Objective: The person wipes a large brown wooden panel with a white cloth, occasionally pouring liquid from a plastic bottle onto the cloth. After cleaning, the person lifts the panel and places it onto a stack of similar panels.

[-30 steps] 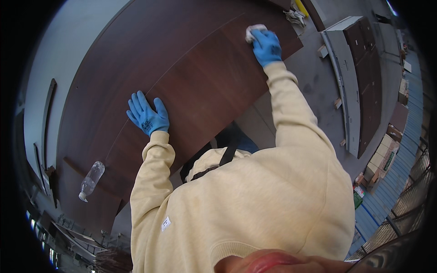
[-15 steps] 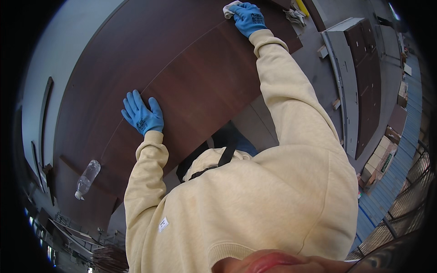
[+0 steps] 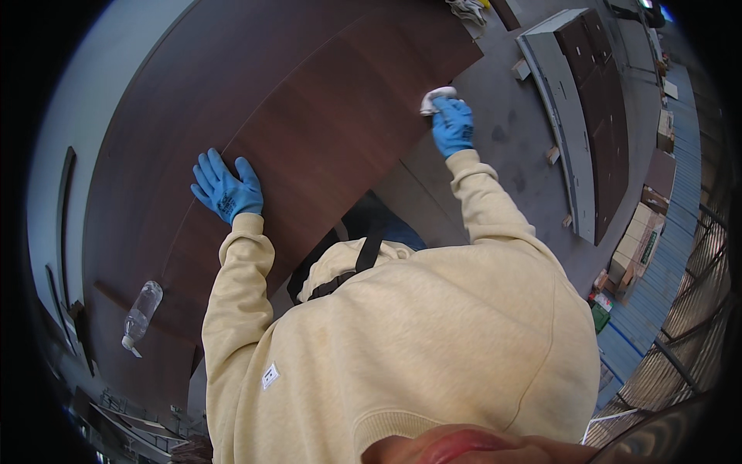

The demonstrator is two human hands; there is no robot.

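Observation:
A large dark reddish-brown board (image 3: 332, 131) lies in front of me, with a thin pale line running along it. On its left part my left hand (image 3: 228, 185) rests flat, in a blue glove, fingers spread and holding nothing. My right hand (image 3: 453, 130), gloved the same, grips a white cloth (image 3: 437, 99) at the board's near right edge. The cloth is bunched, its far end at the rim of the board. A clear plastic bottle (image 3: 142, 313) with a white cap lies to the left of my left forearm.
Beyond the right end, a stack of grey and brown panels (image 3: 576, 116) stands on small wooden blocks (image 3: 553, 155). A pale crumpled glove or rag (image 3: 469, 9) sits at the far right of the board. Boxes (image 3: 638, 240) line the far right; dark strips (image 3: 65, 224) lie at left.
My right hand has drawn the white cloth nearer and slightly right, from the far part of the board to its near edge. My left hand stays flat on the board.

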